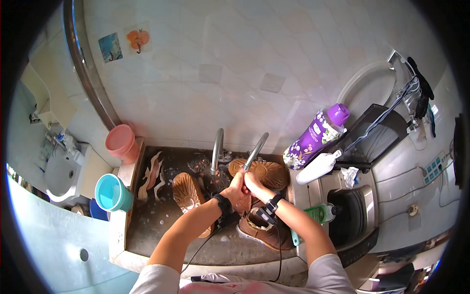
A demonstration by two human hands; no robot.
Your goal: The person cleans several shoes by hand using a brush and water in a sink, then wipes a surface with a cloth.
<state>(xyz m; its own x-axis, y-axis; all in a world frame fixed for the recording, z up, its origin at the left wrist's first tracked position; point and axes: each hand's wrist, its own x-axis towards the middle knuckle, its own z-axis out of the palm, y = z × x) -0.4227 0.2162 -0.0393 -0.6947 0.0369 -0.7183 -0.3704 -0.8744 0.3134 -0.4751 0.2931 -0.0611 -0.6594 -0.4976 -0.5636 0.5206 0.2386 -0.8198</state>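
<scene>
My left hand [237, 191] and my right hand [253, 183] are pressed together beneath the right metal faucet [256, 149], in the middle of a dark sink [156, 220]. Their fingers are closed against each other, hiding anything between them. Just below them, a brown boot [262, 235] with a pale fleecy lining lies partly under my right wrist. A second brown boot [188, 193] lies sole up to the left, partly behind my left forearm. Behind my hands a brown ridged sole [269, 172] faces up. Both wrists wear black bands with cables.
The left faucet [218, 149] stands beside the right one. A pink bucket [122, 143] and a turquoise bucket [113, 192] line the left ledge. At right are a purple bottle [317, 137], a white bottle [318, 168], a green bottle [319, 213] and an open washer tub [348, 215].
</scene>
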